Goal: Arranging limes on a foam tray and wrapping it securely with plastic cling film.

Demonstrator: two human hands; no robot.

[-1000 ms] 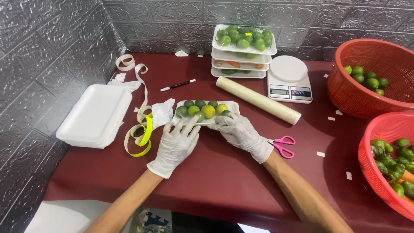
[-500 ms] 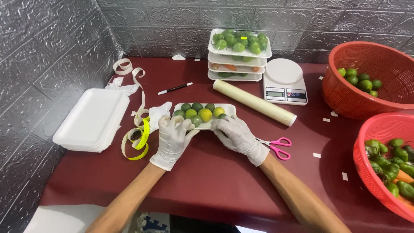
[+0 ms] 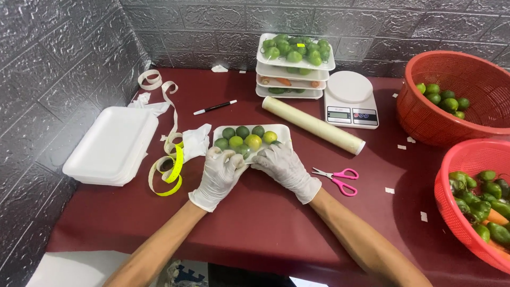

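On the tray [image 3: 284, 129], both hands' curled fingers [image 3: 229, 157] seemingly press limes [image 3: 253, 141].

Bright, even overhead light; soft shadows, sharp focus, slight edge distortion.

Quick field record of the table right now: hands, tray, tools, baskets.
left hand: gloved, on the near left edge of the lime tray
right hand: gloved, on the tray's near right edge
lime tray: white, holding green and yellow limes
film roll: lying behind the tray
scissors: pink, right of the hands
scale: bare platform
filled trays: stacked by the wall
baskets: two red, at right, with produce
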